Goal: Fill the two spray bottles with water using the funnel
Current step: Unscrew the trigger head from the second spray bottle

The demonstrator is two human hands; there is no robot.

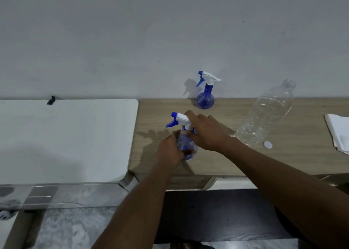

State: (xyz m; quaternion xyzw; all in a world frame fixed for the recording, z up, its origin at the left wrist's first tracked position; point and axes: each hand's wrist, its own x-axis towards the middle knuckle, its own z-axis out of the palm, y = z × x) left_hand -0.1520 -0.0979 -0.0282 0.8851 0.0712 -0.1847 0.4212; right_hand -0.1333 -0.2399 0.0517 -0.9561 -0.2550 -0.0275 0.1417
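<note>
A blue spray bottle with a white and blue trigger head stands on the wooden table near its front edge. My left hand grips its round body. My right hand is curled around the neck and spray head from the right. A second blue spray bottle with its head on stands at the back by the wall. A clear plastic water bottle, uncapped, stands to the right, with its white cap lying on the table beside it. No funnel is in view.
A white tabletop adjoins the wooden table on the left. Folded white paper or cloth lies at the right edge. A grey wall runs behind both tables. Dark floor shows below the front edge.
</note>
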